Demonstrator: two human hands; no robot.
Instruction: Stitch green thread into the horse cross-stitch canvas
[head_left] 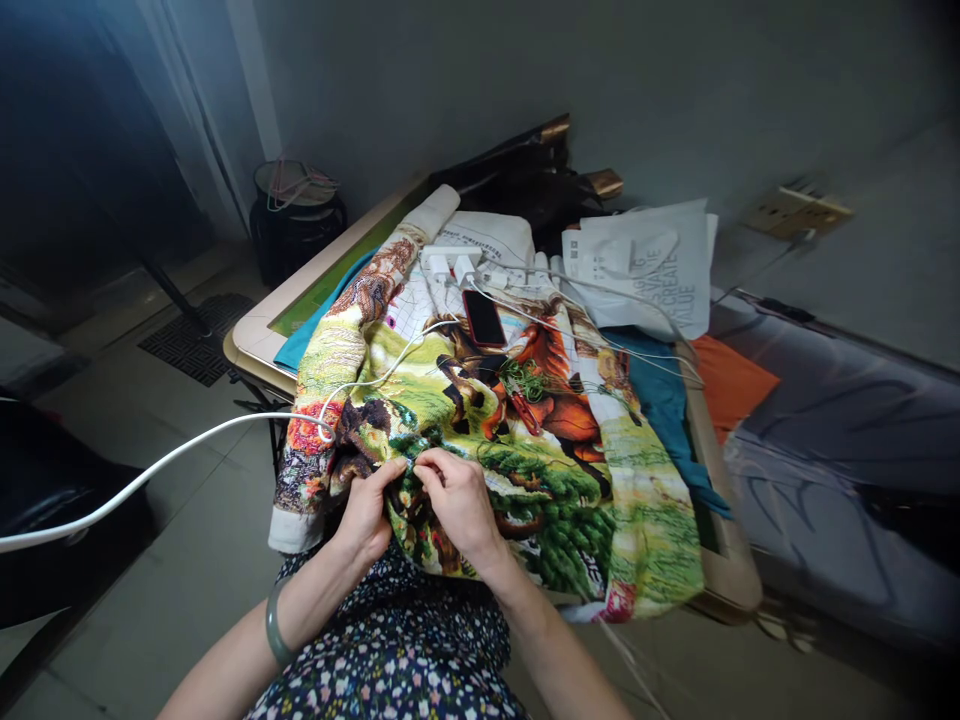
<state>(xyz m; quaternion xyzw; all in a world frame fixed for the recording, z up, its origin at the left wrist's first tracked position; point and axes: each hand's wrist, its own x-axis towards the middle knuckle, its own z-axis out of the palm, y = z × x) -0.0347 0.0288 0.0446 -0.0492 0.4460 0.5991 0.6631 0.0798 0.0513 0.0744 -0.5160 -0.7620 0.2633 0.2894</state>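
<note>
Across the table (253, 328) lies a colourful cloth (517, 468). The left hand (369, 512) pinches a fold; just beside, the right hand (460, 502) is pinched narrow, anything held too small to tell.

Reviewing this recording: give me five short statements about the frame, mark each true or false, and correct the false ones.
1. The left hand grips the cross-stitch cloth. True.
2. The bangle is on the right arm. False: the bangle is on the left.
3. Tangled green thread lies on the cloth. True.
4. The phone is in the right hand. False: the phone lies on the cloth.
5. Orange fabric shows at the table's right side. True.
</note>
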